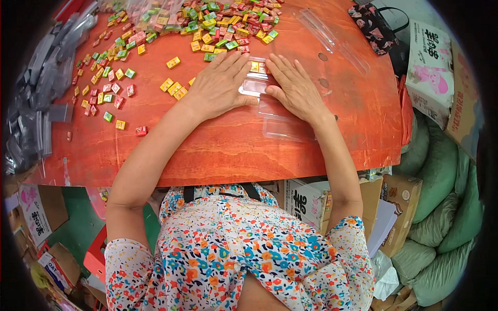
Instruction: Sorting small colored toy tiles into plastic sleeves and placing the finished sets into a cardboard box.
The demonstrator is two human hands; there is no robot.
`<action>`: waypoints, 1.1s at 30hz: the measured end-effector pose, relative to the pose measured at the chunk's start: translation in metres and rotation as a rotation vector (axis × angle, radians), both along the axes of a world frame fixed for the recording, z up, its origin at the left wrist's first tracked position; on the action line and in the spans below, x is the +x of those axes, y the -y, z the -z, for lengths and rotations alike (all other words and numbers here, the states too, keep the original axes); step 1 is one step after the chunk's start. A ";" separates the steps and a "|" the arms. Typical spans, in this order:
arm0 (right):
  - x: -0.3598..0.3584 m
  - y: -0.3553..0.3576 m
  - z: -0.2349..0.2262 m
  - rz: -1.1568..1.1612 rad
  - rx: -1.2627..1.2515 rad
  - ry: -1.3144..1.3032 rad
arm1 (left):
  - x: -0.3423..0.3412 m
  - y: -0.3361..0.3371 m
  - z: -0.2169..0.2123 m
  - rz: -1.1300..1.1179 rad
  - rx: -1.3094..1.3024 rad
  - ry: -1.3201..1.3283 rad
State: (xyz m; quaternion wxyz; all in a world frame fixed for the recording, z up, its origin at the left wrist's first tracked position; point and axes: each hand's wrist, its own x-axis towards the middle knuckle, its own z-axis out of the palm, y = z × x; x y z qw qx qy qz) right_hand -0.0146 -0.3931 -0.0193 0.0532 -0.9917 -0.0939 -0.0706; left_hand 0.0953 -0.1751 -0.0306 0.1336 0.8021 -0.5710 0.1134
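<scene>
Both hands rest over a clear plastic tray (254, 87) near the middle of the red table, one on each side of it. My left hand (220, 85) lies with its fingers stretched out and its thumb by the tray's near left side. Opposite it, my right hand (296, 89) is also spread, thumb pointing in toward the tray. A few small yellow boxes (258, 67) show inside the tray's far part, between the fingertips. More clear plastic (282, 127) lies closer to me, partly under my right hand. Several loose yellow boxes (176, 89) sit left of my left hand.
A heap of small red, green and yellow boxes (228, 23) covers the table's far side, beside a clear bag (155, 18). Dark-looking plastic sleeves (39, 98) pile up at left. Clear plastic strips (317, 28) and a floral handbag (371, 28) lie far right. Cartons (428, 72) stand beyond.
</scene>
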 end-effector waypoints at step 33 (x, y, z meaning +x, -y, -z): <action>0.092 -0.122 -0.012 -0.021 -0.170 -0.071 | 0.004 -0.182 0.011 -0.816 0.035 0.035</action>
